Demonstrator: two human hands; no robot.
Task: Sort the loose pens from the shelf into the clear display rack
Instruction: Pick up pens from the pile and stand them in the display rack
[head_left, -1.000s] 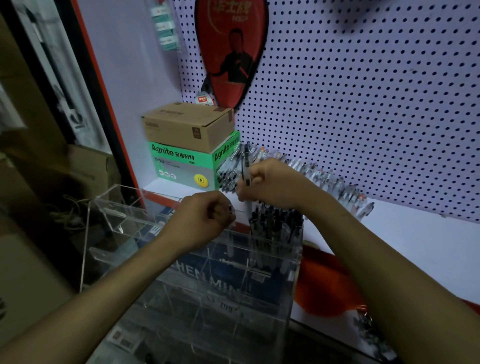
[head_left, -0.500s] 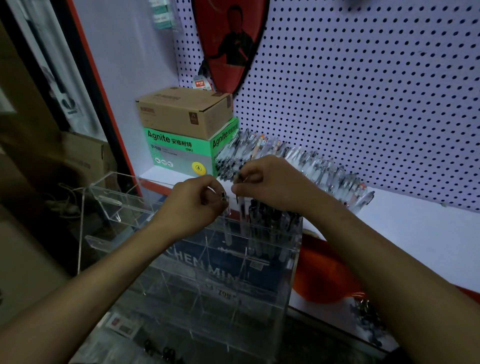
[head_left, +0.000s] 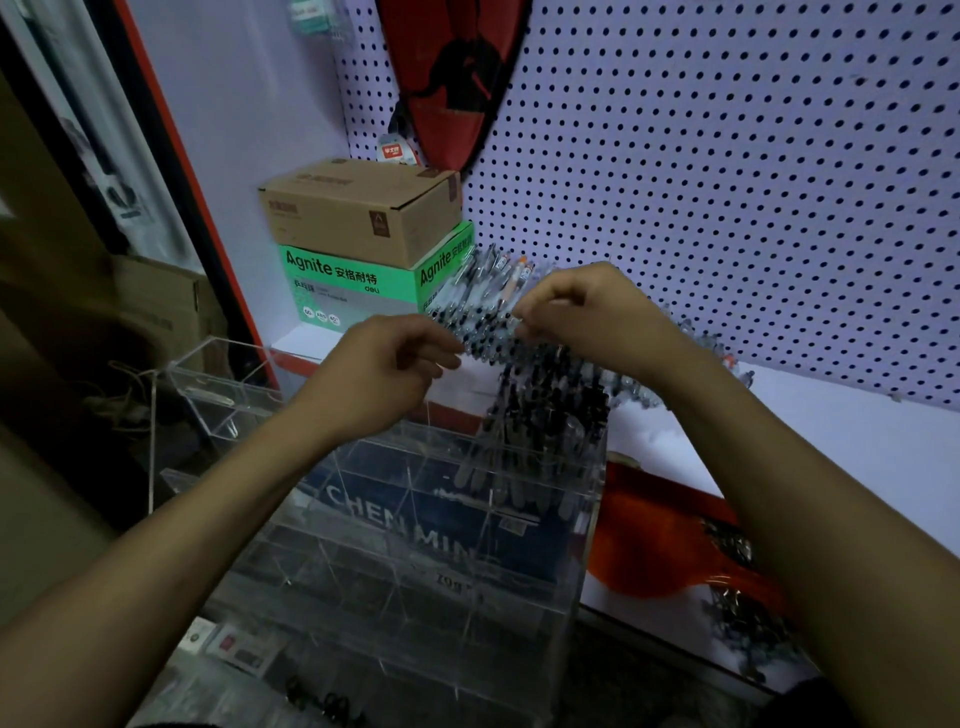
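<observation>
Both hands, left hand (head_left: 379, 371) and right hand (head_left: 592, 312), are pinching at loose clear-barrelled pens (head_left: 480, 317) just above the clear acrylic display rack (head_left: 415, 519).

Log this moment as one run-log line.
step: picking pens | left hand: fingers curled, by loose pens, hold unclear | right hand: fingertips at the pens, grip unclear | clear display rack: back right compartment holds pens

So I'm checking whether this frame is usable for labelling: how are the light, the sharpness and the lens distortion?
Head view: dim overall, brightest on the pegboard; the rack is clear plastic, so its walls are hard to trace; the loose pens and the fingertips of both the left hand and right hand look soft; wide-angle bending shows in the shelf edge and forearms.
</observation>
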